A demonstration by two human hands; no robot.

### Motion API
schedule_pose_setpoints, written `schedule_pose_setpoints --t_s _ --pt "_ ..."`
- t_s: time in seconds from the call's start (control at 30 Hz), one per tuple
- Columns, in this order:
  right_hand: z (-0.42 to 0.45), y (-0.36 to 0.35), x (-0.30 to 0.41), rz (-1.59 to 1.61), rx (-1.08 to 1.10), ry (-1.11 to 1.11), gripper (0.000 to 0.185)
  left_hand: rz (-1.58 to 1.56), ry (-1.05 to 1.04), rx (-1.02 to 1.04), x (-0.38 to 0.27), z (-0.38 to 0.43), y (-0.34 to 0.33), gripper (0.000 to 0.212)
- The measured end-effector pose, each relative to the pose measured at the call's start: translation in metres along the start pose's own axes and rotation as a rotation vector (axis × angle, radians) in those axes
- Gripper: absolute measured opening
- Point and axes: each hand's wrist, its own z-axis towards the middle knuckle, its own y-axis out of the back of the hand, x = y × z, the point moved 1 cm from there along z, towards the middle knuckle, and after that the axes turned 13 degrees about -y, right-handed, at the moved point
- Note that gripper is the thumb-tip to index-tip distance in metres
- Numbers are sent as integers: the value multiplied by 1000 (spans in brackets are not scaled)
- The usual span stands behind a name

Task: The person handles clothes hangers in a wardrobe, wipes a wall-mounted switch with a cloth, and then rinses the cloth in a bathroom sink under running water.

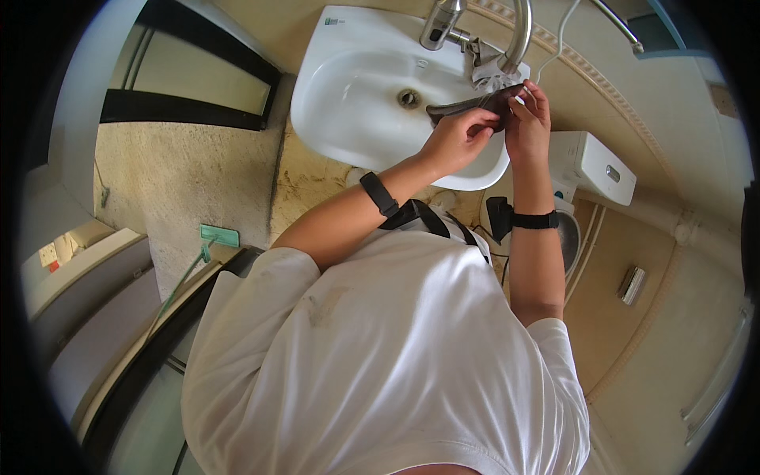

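Note:
Both of my hands hold a dark brown piece of wet-looking cloth over the right side of a white ceramic washbasin. My left hand pinches its middle; my right hand grips its right end, close below the curved metal spout of a faucet. Water seems to run from the spout onto the cloth. A crumpled grey cloth lies on the basin's back ledge beside the spout. The drain shows to the left of the brown cloth. Folds of the cloth hide some fingertips.
A second metal faucet body stands at the basin's back edge. To the right are a white toilet tank and the toilet bowl. A green squeegee-like mop leans by a black-framed door at the left. A paper holder is on the right wall.

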Motion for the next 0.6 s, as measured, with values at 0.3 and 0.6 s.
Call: schedule_pose_setpoints --t_s 0.3,0.6 --pt "-6 -10 4 9 27 -41 38 -219 653 -27 21 8 15 27" --pt "-11 -7 7 122 81 -38 36 361 418 44 113 2 9 46"
